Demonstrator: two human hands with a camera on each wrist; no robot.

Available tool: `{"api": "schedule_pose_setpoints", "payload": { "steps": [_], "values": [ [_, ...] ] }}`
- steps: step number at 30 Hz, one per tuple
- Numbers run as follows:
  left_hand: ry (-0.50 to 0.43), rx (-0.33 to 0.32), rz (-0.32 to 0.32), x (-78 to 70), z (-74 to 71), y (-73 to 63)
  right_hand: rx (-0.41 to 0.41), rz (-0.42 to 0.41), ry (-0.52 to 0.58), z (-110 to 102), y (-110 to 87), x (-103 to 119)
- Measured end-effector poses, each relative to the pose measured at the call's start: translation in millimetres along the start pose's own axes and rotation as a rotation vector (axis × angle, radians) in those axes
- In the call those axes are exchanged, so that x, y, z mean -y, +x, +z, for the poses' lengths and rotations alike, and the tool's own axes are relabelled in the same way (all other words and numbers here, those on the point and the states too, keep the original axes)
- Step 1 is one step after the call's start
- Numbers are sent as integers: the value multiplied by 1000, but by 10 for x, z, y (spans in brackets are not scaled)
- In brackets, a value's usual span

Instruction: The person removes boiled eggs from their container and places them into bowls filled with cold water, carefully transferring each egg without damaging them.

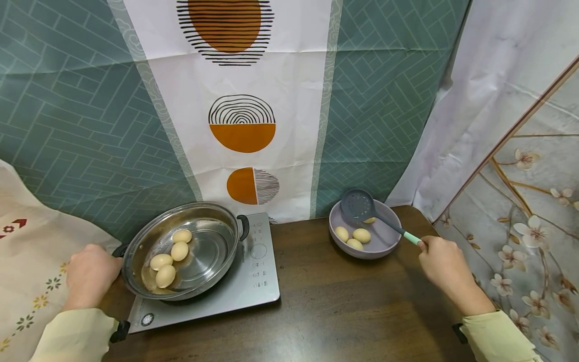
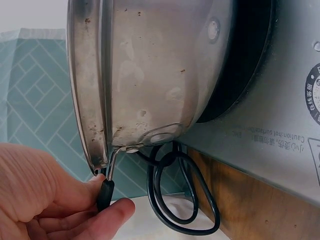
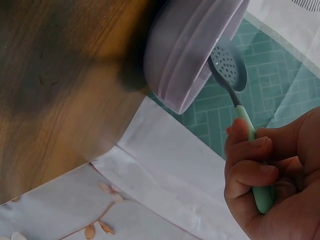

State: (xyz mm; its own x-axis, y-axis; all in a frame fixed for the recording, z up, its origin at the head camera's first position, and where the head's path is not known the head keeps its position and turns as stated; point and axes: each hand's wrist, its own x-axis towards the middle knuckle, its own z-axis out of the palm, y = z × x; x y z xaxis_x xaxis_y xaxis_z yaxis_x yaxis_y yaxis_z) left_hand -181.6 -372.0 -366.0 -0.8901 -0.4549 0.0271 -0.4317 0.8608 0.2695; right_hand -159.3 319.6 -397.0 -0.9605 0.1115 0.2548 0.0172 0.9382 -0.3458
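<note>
My left hand [image 1: 92, 274] pinches the black side handle [image 2: 105, 195] of a steel pot [image 2: 150, 75], thumb and fingers on either side of it. Several eggs [image 1: 165, 276] lie in the left part of the pot's floor. In my right hand [image 1: 445, 264] is a skimmer [image 1: 358, 205] with a grey perforated head, its light green handle [image 3: 255, 165] gripped in curled fingers. The skimmer's head is over the back of a mauve bowl [image 1: 384, 245] and carries nothing visible. Eggs [image 1: 362, 235] sit in that bowl, one of them partly hidden behind the skimmer.
The pot stands on a silver induction cooker [image 1: 267, 271] at the left of a brown wooden table [image 1: 316, 311]. A coiled black cord [image 2: 165, 200] hangs beside the cooker. A patterned curtain [image 1: 289, 100] stands behind, and a floral cloth [image 1: 520, 251] borders the right.
</note>
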Motion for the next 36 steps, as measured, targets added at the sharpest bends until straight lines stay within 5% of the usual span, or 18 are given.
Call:
{"api": "schedule_pose_setpoints", "payload": {
  "steps": [15, 30, 36],
  "values": [
    [2, -8, -8, -11, 7, -9, -12, -29, 31, -82, 23, 247],
    [-37, -28, 10, 18, 28, -21, 69, -126, 165, -123, 157, 1071],
    [-43, -18, 11, 23, 45, -31, 39, -204, 200, -84, 231, 1473]
  ]
}}
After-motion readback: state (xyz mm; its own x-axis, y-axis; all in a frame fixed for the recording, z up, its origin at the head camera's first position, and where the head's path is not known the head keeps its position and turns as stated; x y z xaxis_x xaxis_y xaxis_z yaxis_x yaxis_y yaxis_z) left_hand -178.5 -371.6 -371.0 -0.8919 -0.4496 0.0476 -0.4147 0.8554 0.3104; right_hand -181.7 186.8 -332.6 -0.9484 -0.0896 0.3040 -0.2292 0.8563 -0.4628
